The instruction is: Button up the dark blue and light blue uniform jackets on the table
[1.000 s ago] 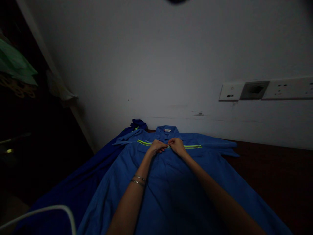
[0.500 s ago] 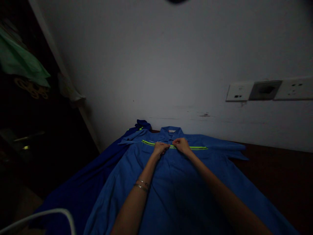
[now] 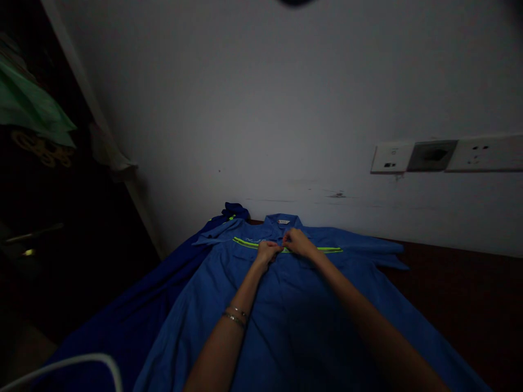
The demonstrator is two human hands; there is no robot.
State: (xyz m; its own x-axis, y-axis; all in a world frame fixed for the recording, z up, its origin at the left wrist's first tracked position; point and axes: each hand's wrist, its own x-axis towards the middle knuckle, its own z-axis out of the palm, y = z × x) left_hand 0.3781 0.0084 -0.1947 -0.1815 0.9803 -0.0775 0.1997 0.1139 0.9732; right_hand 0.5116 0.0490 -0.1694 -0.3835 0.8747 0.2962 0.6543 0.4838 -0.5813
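Note:
A blue short-sleeved work shirt (image 3: 261, 305) lies spread out with its collar toward the wall and a yellow-green stripe across the chest. My left hand (image 3: 268, 251) pinches the shirt's front near the middle of that stripe. Close beside it, my right hand (image 3: 297, 242) has its fingertips pinched together on the front placket just below the collar. The fingers are bunched, so any button between them is hidden. Two thin bracelets (image 3: 235, 316) circle my left wrist.
A darker blue garment (image 3: 134, 305) lies to the left, partly under the shirt. Brown surface (image 3: 449, 288) shows at right. Wall sockets (image 3: 433, 156) sit above it. A white curved tube or cable (image 3: 85, 358) crosses the lower left; a dark door with a handle (image 3: 35, 234) stands behind.
My right hand has moved slightly left and up, closer to the left hand at the placket. The left hand stays on the shirt front. The whole view has shifted a little.

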